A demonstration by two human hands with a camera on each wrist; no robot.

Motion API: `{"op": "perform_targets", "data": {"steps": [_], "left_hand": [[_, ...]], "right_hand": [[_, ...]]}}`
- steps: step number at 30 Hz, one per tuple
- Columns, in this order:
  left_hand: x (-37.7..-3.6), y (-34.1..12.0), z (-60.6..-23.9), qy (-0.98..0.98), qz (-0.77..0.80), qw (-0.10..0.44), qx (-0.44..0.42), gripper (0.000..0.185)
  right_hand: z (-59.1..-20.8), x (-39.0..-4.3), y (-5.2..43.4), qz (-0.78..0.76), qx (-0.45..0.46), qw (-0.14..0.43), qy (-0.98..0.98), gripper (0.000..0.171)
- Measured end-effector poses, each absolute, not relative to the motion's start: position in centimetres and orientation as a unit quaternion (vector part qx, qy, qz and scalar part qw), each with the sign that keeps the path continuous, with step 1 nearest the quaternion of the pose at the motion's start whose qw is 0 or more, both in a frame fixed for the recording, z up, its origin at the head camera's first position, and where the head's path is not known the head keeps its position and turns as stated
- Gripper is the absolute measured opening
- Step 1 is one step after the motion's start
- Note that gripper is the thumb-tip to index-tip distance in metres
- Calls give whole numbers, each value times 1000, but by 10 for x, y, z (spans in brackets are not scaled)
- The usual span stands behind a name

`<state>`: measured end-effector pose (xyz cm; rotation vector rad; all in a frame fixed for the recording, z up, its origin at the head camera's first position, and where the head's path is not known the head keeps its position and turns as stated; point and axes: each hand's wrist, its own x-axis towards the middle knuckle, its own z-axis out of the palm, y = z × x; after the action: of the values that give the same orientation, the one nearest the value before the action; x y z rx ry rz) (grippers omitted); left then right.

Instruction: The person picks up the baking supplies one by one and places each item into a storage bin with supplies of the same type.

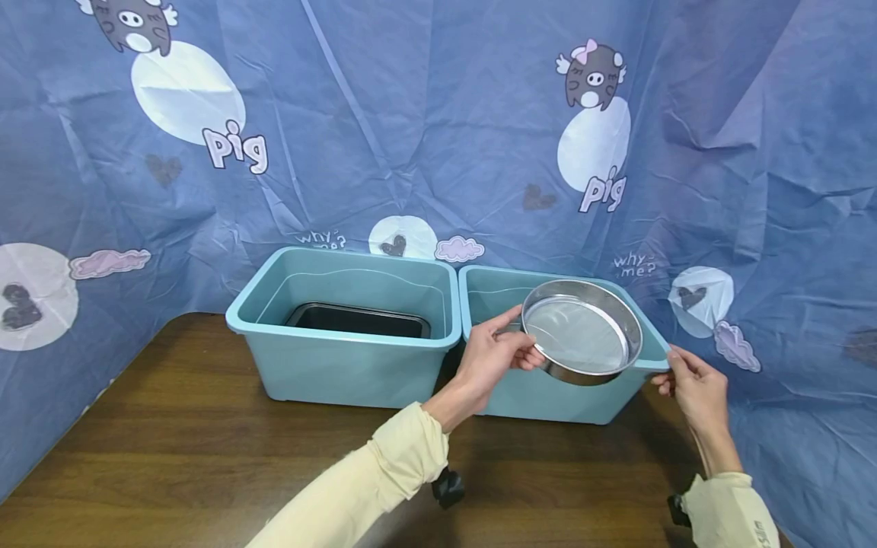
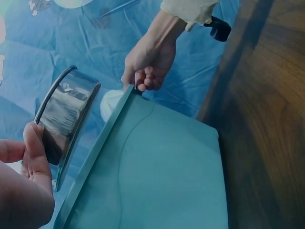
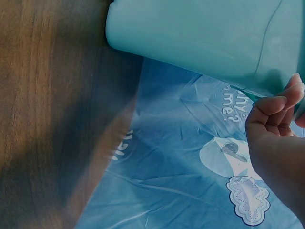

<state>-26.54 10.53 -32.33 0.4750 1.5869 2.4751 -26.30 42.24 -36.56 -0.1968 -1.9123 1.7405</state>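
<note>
My left hand grips the round steel sieve by its rim, thumb on the near side and fingers curled round the wall, so the hand is closed on it. In the head view the sieve sits right of center, tilted so its mesh faces me, held above the open top of the right teal bin and overlapping that bin's front rim. The left wrist view shows my thumb pressed flat on the sieve's shiny outer wall at the left of the frame, with the bin's rim running diagonally just beside it.

My right hand pinches the right-hand lip of the same bin, at the lower right of the head view. The fingers are curled over the rim's edge; the left wrist view shows them folded round the lip at top center, and the right wrist view shows the fingertips hooked on the teal edge at the right.

A second teal bin stands touching the first on its left, in the middle of the frame, with a dark rectangular tray lying in its bottom. Both bins rest on a brown wooden table. A blue cloth printed with cartoon pigs hangs behind and around them.
</note>
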Motion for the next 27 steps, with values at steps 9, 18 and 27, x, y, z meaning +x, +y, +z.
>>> {"op": "perform_targets", "data": {"steps": [9, 18, 27], "left_hand": [[-271, 107, -321, 526, 834, 71, 153, 61], [-275, 107, -320, 535, 829, 65, 146, 62], [-278, 108, -320, 538, 829, 57, 140, 63]], "right_hand": [[-363, -263, 422, 632, -89, 254, -727, 41], [-363, -263, 422, 632, -95, 252, -726, 40], [-363, -262, 421, 618, -83, 259, -738, 43]]}}
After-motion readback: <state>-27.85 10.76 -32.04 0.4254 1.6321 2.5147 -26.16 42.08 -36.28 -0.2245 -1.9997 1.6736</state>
